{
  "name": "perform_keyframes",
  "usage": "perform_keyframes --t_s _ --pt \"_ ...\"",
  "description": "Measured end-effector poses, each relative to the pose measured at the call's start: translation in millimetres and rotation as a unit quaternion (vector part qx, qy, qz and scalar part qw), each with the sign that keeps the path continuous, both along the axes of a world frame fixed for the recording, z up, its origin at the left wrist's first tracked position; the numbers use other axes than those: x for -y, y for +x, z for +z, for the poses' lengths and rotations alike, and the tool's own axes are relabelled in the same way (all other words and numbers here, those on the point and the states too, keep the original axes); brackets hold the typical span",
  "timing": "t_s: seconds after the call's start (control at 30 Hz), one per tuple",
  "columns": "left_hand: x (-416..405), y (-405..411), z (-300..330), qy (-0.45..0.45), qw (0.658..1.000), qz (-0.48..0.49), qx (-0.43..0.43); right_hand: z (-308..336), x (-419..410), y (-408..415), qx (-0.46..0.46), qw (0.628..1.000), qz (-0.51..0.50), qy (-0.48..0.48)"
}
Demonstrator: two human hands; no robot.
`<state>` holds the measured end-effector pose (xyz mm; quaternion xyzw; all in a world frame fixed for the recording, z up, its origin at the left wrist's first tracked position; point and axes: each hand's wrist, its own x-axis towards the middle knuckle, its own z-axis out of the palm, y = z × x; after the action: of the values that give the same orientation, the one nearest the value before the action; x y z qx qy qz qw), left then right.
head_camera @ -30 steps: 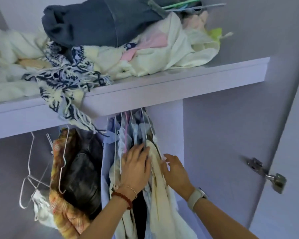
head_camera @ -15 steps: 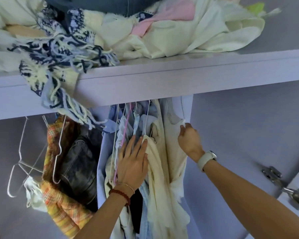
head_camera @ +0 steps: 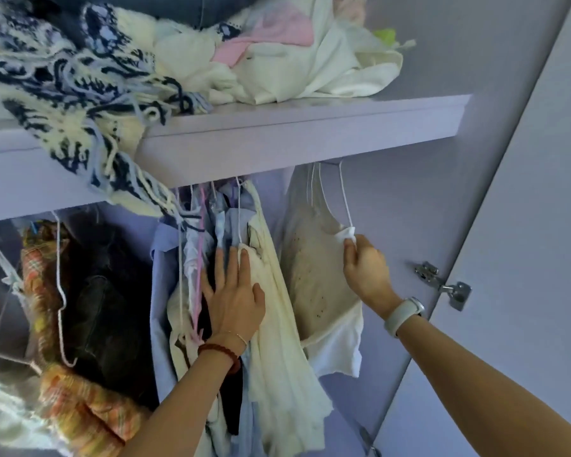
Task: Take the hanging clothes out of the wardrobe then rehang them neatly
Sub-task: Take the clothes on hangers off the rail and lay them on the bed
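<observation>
A bunch of hanging clothes (head_camera: 277, 324), cream, pale blue and white, hangs on wire hangers under the wardrobe shelf (head_camera: 277, 140). My left hand (head_camera: 233, 291) presses flat with straight fingers against this bunch. To the right, apart from the bunch, hangs a white stained top (head_camera: 314, 275) on a white hanger (head_camera: 343, 199). My right hand (head_camera: 365, 268) pinches the shoulder of that top where it meets the hanger. The rail itself is hidden behind the shelf edge.
An orange plaid garment (head_camera: 76, 397) and a dark one (head_camera: 103, 318) hang at the left with bare wire hangers (head_camera: 60, 291). Piled clothes and a blue-white fringed scarf (head_camera: 80, 103) lie on the shelf. The open door (head_camera: 524, 258) with its hinge (head_camera: 442, 285) stands at the right.
My right hand has drawn the white top to the right, away from the bunch, and now pinches its shoulder. My left hand stayed flat on the bunch. The view has tilted slightly.
</observation>
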<state>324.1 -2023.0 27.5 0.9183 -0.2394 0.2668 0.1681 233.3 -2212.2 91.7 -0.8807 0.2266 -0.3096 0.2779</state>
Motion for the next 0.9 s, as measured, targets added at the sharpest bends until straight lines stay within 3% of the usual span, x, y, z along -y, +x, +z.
perform_keyframes --t_s 0.1,0.2,0.37,0.47,0.63,0.8,0.9 --pt "13.0 -24.1 -0.9 -0.002 1.000 -0.031 0.003 -32.3 -6.5 -52.8 -0.019 0.999 0.008 0.040" --pt "31.9 -57.2 -10.3 -0.055 0.989 -0.137 -0.015 -59.3 -5.1 -114.8 -0.050 0.996 0.019 0.068" --pt "86.7 -103.0 -43.6 -0.113 0.935 -0.282 -0.184 -89.8 -5.3 -229.4 -0.130 0.988 -0.009 0.086" --pt "122.7 -140.2 -71.1 -0.032 0.902 -0.332 -0.272 -105.0 -10.2 -297.6 -0.161 0.981 -0.040 0.104" --pt "157.8 -215.0 -111.5 0.032 0.826 -0.488 -0.281 -114.4 -29.0 -414.4 -0.207 0.959 -0.102 0.163" --pt "149.1 -335.2 -133.5 0.096 0.724 -0.606 -0.317 -123.6 -82.5 -522.8 -0.261 0.907 -0.206 0.256" --pt "149.1 -398.0 -139.4 0.112 0.668 -0.666 -0.314 -128.8 -123.1 -553.4 -0.293 0.885 -0.277 0.234"
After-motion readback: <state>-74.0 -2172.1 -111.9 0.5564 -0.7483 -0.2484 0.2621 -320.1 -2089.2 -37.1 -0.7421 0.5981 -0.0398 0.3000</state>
